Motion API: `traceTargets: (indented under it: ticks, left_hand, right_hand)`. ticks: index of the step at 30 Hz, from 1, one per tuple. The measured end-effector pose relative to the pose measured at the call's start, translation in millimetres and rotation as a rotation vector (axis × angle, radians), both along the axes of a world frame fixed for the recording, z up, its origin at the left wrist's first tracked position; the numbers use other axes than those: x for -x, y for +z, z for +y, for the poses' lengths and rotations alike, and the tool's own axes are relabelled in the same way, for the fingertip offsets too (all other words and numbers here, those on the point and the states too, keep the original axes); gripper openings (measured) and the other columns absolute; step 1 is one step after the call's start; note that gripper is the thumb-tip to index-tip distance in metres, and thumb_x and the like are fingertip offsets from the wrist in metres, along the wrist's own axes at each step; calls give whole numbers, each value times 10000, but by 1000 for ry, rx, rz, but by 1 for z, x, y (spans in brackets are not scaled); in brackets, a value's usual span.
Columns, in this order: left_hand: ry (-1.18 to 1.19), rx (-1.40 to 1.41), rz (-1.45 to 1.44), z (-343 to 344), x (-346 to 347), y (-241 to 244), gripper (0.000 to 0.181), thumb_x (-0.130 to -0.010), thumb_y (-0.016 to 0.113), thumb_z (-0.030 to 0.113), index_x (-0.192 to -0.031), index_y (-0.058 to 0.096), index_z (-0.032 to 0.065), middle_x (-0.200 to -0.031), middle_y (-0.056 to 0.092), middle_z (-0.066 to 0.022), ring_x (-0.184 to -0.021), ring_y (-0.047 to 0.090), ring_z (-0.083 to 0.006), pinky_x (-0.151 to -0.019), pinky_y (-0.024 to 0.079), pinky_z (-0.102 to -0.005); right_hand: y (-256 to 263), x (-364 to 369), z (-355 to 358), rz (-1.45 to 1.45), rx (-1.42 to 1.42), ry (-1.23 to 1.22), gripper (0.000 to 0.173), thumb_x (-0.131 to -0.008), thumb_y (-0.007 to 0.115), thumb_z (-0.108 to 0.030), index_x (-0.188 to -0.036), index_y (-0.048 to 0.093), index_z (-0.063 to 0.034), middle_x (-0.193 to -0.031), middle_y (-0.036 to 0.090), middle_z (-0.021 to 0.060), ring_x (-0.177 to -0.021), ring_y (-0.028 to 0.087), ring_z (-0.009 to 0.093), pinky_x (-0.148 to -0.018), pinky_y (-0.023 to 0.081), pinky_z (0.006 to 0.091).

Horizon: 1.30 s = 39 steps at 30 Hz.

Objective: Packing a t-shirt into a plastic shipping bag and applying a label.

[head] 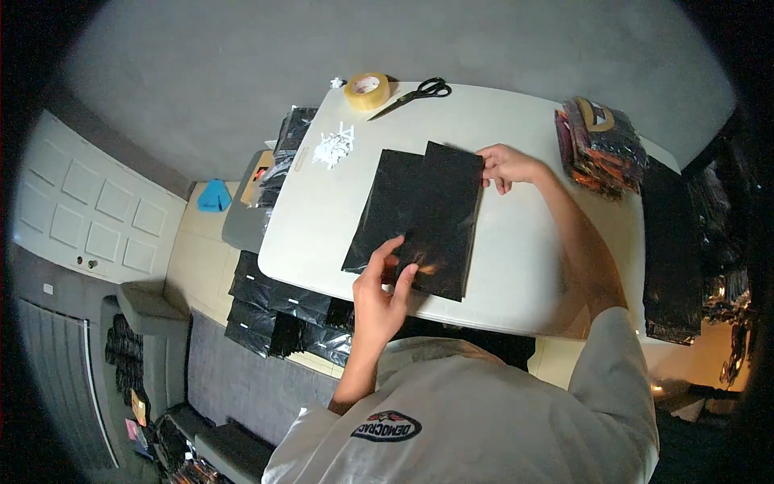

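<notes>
Two flat black packets in clear plastic overlap on a white table (514, 242). The left packet (381, 199) is partly covered by the right one (450, 212). My right hand (505, 168) pinches the right packet's upper right edge between thumb and fingers. Over the lower part of the packets, my left hand (384, 290) is held with thumb and forefinger apart; it seems to hold nothing. A faint orange patch shows on the packet near that thumb.
Clear tape (367, 91), black scissors (417, 97) and white paper scraps (334, 147) lie along the far left. Bagged dark and orange goods (601, 148) are stacked at the far right. Black packages (284, 302) lie below the table's left side, near a grey seat (242, 206).
</notes>
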<state>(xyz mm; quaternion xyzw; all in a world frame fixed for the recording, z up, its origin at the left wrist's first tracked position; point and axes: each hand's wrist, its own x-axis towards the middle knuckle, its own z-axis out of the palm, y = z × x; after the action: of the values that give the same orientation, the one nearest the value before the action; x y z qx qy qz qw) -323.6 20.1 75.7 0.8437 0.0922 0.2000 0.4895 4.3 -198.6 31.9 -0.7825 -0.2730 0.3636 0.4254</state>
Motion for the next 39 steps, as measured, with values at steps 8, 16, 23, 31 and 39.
traceTargets:
  ticks: [8, 16, 23, 31, 39]
  left_hand:
    - [-74, -214, -334, -4, 4, 8, 305, -823, 845, 43, -1107, 738, 8, -914, 755, -115, -707, 681, -148, -658, 547, -274]
    - [-388, -390, -473, -44, 0, 18, 208, -782, 839, 30, -982, 779, 26, -861, 757, -77, -589, 618, -180, -554, 479, -324]
    - [-337, -252, -471, -33, -9, 20, 241, -783, 792, -24, -1023, 770, -5, -834, 729, -114, -649, 657, -225, -603, 518, -321]
    - [-386, -207, -453, -36, -10, 18, 168, -836, 747, 4, -1003, 764, 1, -870, 735, -134, -728, 706, -253, -666, 558, -328]
    - [-372, -231, -499, -31, -11, 13, 151, -852, 733, 7, -1000, 764, 1, -881, 741, -143, -742, 718, -265, -671, 569, -341]
  right_hand:
    - [5, -16, 12, -60, 119, 115, 141, -834, 607, -23, -955, 677, -4, -643, 613, 48, -481, 585, 139, -418, 454, 295]
    - [-11, -20, 5, -165, 43, -19, 219, -817, 561, 15, -989, 688, -32, -618, 584, 38, -443, 543, 125, -403, 424, 291]
    - [6, -9, -11, 176, -172, -37, 323, -857, 570, 13, -1165, 663, -13, -612, 590, 45, -415, 541, 114, -375, 417, 267]
    - [-12, -25, 6, -640, -96, -45, 225, -920, 560, -134, -959, 731, 7, -774, 702, 97, -729, 685, 206, -682, 543, 342]
    - [36, 4, 72, -482, 211, 24, 817, -983, 405, -739, -937, 790, -20, -919, 741, 195, -949, 699, 342, -941, 512, 457]
